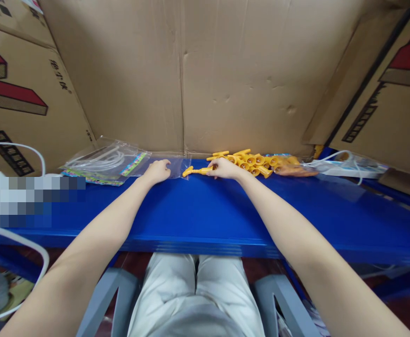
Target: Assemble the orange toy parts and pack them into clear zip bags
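My right hand [223,168] pinches a yellow plastic toy horn [197,171], its curved, ribbed end pointing left. Just beyond that hand lies a heap of similar yellow toy horns [249,160], their round bell ends facing me. My left hand [158,171] rests palm down at the back of the table, fingers curled on a clear plastic bag [177,168]. Part of the bag is hidden beneath this hand. Left of it are more clear bags [103,164] with colourful printed strips.
The blue table [198,210] runs across in front of me, backed by a tall cardboard sheet [191,75]. Printed cartons stand left [18,93] and right [398,107]. A white power strip [352,168] with a cable lies at the right. Grey chair arms flank my legs.
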{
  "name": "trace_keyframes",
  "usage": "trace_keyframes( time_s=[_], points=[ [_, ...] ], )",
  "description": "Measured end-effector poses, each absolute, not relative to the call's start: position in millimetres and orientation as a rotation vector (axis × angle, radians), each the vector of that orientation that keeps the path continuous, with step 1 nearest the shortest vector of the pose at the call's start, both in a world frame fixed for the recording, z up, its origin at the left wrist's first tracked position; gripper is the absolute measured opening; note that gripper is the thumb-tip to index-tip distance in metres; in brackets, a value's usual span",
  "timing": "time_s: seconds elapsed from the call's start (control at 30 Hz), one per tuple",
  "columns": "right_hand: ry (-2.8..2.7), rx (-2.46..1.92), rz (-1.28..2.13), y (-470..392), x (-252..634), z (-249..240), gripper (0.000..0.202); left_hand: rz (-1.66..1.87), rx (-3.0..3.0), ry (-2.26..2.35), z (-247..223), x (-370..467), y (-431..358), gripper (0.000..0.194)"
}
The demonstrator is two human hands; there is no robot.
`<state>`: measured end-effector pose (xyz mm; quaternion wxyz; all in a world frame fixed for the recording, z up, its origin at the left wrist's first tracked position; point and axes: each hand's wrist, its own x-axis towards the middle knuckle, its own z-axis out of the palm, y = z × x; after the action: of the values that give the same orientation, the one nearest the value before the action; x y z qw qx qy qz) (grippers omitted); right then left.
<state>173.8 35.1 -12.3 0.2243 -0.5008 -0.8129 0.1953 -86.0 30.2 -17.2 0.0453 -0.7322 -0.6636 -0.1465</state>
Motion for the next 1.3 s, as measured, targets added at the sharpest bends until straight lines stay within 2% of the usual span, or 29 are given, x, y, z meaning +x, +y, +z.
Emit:
trace_keyframes(
  time_s=[0.1,0.3,0.53,0.67,0.87,1.3],
  points=[
    [-2.23,-1.38,0.534,34.0,173.3,-11.1,0.022,-0.424,-2.179,-2.051,-16.4,-76.2,23.4,0.045],
    [-2.254,-1.349,0.561,31.1,171.5,-7.8,0.019,-0.426,-2.306,-1.988,-17.7,-62.5,14.1,0.056],
    [-2.161,-1.384,0.481,32.7,170.8,-6.7,0.019,-0.344,-2.222,-1.99,-18.6,-60.0,13.1,0.022],
    [-2.147,-1.354,0.411,34.1,169.8,-6.8,0.019,-0.415,-2.198,-1.969,-17.1,-58.8,11.9,0.011],
    [-2.193,-1.313,0.29,32.5,163.8,-6.4,0.024,-0.469,-2.214,-1.904,-13.4,-55.5,9.0,0.013],
    [-2.181,-1.279,0.265,17.0,134.1,-11.5,0.02,-0.745,-2.443,-1.538,-15.0,-44.0,3.4,0.011]
  ],
)
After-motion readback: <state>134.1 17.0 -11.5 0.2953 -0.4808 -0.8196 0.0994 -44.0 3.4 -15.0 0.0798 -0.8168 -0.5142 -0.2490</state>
